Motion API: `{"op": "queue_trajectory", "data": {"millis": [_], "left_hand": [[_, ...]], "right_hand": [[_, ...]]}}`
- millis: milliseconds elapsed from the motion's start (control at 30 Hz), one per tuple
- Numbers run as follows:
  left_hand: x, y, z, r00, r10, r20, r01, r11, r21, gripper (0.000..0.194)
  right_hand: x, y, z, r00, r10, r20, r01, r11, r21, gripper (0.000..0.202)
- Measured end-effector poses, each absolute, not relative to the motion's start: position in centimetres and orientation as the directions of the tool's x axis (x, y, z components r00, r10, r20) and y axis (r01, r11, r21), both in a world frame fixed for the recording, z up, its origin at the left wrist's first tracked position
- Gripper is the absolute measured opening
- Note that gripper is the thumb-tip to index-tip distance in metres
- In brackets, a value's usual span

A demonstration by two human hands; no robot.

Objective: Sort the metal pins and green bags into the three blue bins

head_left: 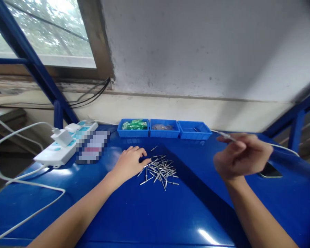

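Observation:
A loose pile of silver blind rivets lies on the blue tabletop. At its left edge rests my left hand, fingers bent, with a gap between thumb and forefinger and nothing seen in it. Raised on the right, my right hand pinches a silver blind rivet between thumb and fingers; motion blur hides whether there is more than one. Beyond the pile, the right-hand blue bin has a few thin pieces, apparently rivets, inside.
A middle bin contains brownish small items, and a left bin green packets. On the left are a white power strip, its cable and a blurred-out phone-shaped object. A dark phone lies behind my right wrist. Blue frame posts flank the table.

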State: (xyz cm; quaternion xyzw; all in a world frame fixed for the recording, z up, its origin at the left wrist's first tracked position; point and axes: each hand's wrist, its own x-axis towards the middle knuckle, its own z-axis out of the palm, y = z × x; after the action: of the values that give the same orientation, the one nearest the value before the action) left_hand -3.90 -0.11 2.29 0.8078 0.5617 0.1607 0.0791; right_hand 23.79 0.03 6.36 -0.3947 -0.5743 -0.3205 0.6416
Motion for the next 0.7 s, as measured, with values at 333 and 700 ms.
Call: {"op": "queue_trajectory", "data": {"millis": [333,700], "left_hand": [[-3.6,0.0,2.2,0.419,0.876,0.239,0.77,-0.483,0.417,0.01],[-1.5,-2.0,3.3,0.454,0.836,0.309,0.524,-0.531,0.666,0.012]], "right_hand": [[22.5,1.5,2.1,-0.186,0.768,0.613,0.886,0.401,-0.234,0.035],[17.9,-1.8,2.0,-0.572,0.544,0.614,0.63,0.771,-0.095,0.013]]}}
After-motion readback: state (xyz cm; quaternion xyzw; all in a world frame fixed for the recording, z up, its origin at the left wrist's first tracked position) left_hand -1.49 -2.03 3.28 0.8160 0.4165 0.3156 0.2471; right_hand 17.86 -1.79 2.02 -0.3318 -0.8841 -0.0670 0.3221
